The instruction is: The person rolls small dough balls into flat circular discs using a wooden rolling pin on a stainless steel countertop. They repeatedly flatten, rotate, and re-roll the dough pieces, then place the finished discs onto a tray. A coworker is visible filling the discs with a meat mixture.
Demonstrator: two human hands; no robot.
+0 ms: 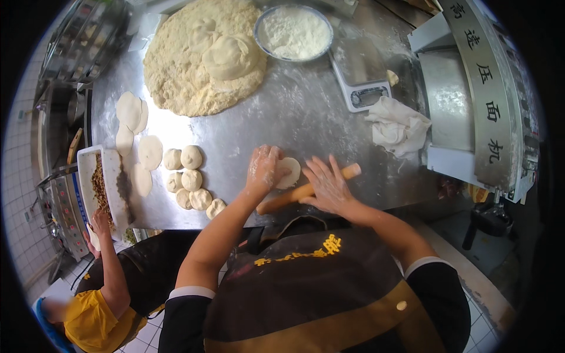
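Note:
My left hand (pixel 264 170) holds the left edge of a small flat dough round (pixel 289 173) on the steel table. Under my right palm lies a wooden rolling pin (pixel 282 199), slanting up to the right, its near end close below the dough; the fingers of my right hand (pixel 327 185) are spread over it. To the left sit several dough balls (pixel 191 179) in a cluster. Beyond them lie several rolled-out wrappers (pixel 150 152), some overlapping. A large mass of dough (pixel 190 66), with a smoother lump on top, rests at the far left of the table.
A bowl of flour (pixel 295 33), a digital scale (pixel 364 75) and a crumpled white cloth (pixel 399 125) stand beyond my hands. A dough-pressing machine (pixel 476 92) borders the right. At left, a co-worker in yellow holds a wrapper beside a white tray of filling (pixel 84 165).

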